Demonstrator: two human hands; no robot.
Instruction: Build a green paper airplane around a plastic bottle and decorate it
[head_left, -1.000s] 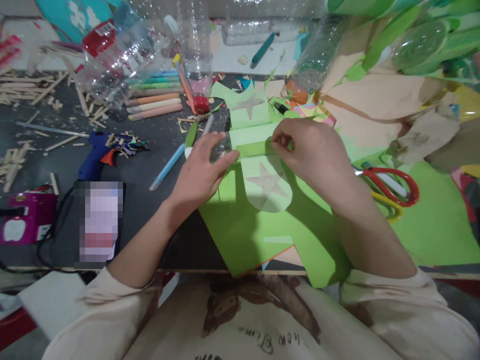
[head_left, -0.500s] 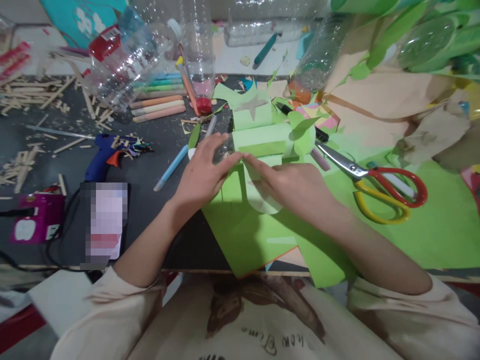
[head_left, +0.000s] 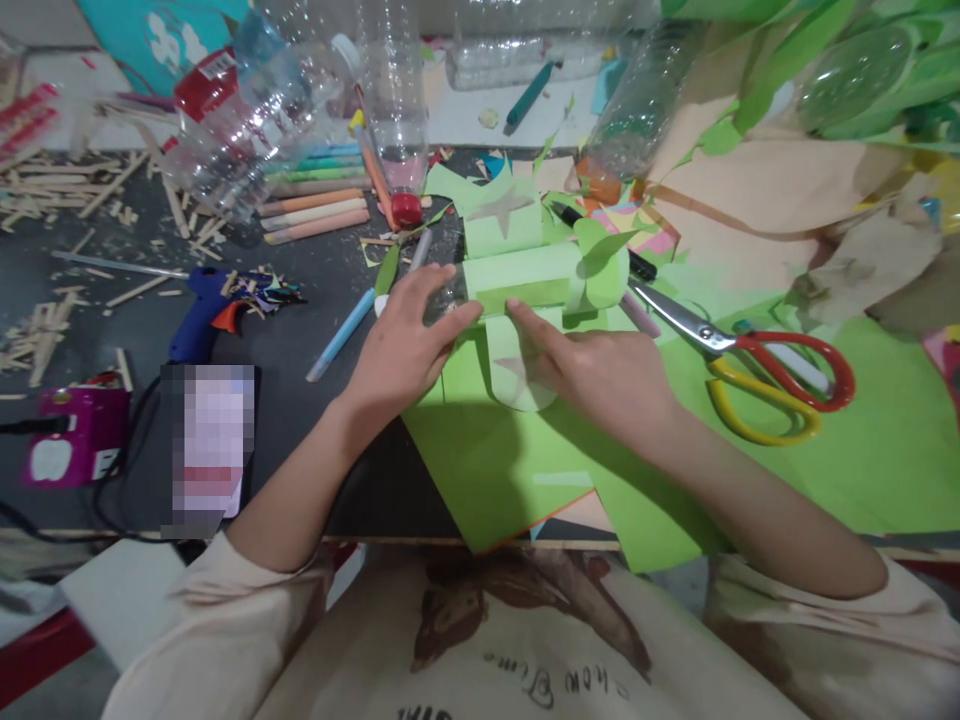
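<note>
A clear plastic bottle wrapped in light green paper [head_left: 525, 275] lies on its side across the dark table. My left hand [head_left: 405, 350] presses on its left end, fingers spread over the clear plastic. My right hand [head_left: 600, 375] lies flat just below the wrap, its index finger pushing along the paper's lower edge. A rounded green flap with a pale star [head_left: 517, 375] hangs below the bottle, partly under my right hand. Another star flap [head_left: 501, 222] sticks up behind it. Everything rests on a large green paper sheet [head_left: 495, 470].
Red-and-yellow scissors [head_left: 757, 365] lie to the right. A blue glue gun [head_left: 196, 312] and a phone [head_left: 210, 440] sit at left. Several empty bottles [head_left: 255, 110], coloured markers [head_left: 315, 205] and wooden sticks [head_left: 52, 180] crowd the back. The table's front edge runs below my forearms.
My right hand left the top of the green wrap, dropped below the bottle and now slides its index finger rightward along the lower paper edge. The left hand stayed put.
</note>
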